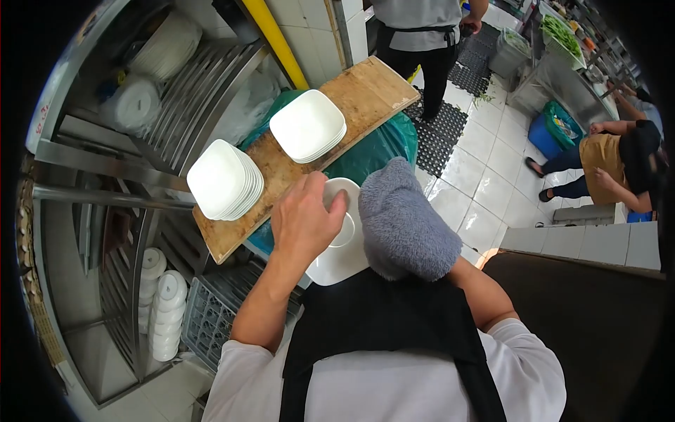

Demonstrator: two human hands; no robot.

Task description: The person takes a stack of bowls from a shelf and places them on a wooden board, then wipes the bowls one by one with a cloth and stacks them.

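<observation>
The left arm (268, 288) reaches toward the far side, the left hand (304, 214) back up, fingers (311, 184) close together, thumb (338, 207) spread rightward. The right forearm (484, 290) angles leftward, its right hand hidden.

A white short-sleeved shirt (394, 394) is worn beneath a black apron (380, 309), which is held by two wide black straps (481, 387), left and right; the left hand (302, 211) is left ungloved.
</observation>
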